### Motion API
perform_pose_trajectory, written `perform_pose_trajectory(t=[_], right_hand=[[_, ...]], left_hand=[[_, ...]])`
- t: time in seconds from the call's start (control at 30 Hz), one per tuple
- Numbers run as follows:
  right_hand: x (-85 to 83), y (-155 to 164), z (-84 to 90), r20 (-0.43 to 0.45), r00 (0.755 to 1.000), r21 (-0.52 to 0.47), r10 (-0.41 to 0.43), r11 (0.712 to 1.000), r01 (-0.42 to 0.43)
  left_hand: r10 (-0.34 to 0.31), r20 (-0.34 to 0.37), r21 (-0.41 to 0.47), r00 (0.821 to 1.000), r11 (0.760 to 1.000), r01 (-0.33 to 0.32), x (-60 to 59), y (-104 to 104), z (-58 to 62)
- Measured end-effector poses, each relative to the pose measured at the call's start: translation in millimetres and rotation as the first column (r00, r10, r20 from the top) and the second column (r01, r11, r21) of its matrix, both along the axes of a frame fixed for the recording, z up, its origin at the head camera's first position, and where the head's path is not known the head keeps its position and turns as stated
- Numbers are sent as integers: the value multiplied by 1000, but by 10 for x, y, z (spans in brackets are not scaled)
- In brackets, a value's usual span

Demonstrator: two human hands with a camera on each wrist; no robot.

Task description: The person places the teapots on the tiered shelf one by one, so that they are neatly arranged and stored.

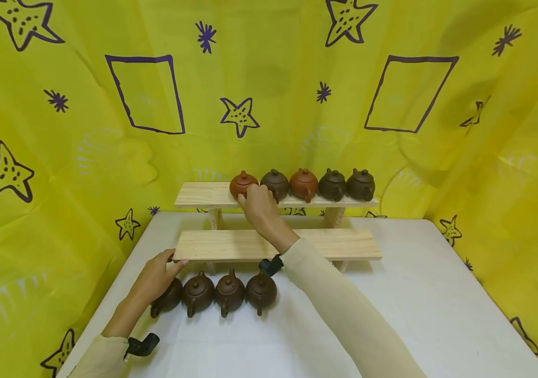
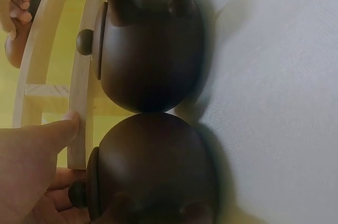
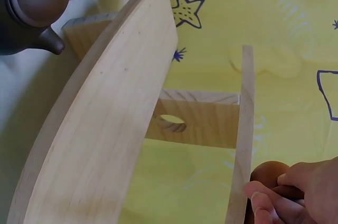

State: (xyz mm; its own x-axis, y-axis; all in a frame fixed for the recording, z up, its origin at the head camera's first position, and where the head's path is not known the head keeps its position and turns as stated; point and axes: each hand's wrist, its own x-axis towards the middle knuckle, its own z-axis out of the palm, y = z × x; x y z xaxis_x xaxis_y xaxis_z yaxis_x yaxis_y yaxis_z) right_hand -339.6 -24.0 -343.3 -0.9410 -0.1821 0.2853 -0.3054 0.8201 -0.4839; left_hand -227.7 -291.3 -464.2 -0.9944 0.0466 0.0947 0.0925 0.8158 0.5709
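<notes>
My right hand [image 1: 259,207] pinches the handle of a reddish-brown teapot [image 1: 242,182], the leftmost one on the upper wooden shelf [image 1: 202,194]. In the right wrist view, fingers [image 3: 269,203] cover most of that teapot [image 3: 269,172]. My left hand [image 1: 155,275] grips the left end of the lower wooden shelf [image 1: 231,245], thumb at its front edge. Below that shelf, several dark brown teapots [image 1: 229,292] stand in a row on the white table, the leftmost partly behind my left hand. In the left wrist view two of these teapots [image 2: 153,60] appear close up.
To the right on the upper shelf stand a dark teapot [image 1: 274,182], a reddish one [image 1: 304,184] and two more dark ones [image 1: 332,184]. Wooden supports [image 1: 333,216] hold up the shelves. Yellow patterned cloth [image 1: 269,79] hangs behind and beside the white table [image 1: 420,294].
</notes>
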Motion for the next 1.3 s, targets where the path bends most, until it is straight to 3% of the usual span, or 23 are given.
perform_pose_trajectory(t=[0.47,0.7,0.9,1.03,1.3], right_hand=[[-51,3,-6,-12,1000,-22,0,1000,0],[18,100,-30,-55,998,-25,30,999,-31],[251,324,-147,-39,983,-55,181,982,-183],[457,482,-280,-12,973,-18,232,973,-232],[963,688,-655,190,945,23,267,961,-276]], left_hand=[[5,1,6,1000,1000,-5,-5,-11,-31],[-1,-15,4,1000,1000,1,-13,-18,-37],[1,-1,-1,1000,1000,-1,-9,-8,-27],[1,3,-4,1000,1000,-1,-9,1,-19],[11,2,-7,1000,1000,-11,-9,-5,-34]])
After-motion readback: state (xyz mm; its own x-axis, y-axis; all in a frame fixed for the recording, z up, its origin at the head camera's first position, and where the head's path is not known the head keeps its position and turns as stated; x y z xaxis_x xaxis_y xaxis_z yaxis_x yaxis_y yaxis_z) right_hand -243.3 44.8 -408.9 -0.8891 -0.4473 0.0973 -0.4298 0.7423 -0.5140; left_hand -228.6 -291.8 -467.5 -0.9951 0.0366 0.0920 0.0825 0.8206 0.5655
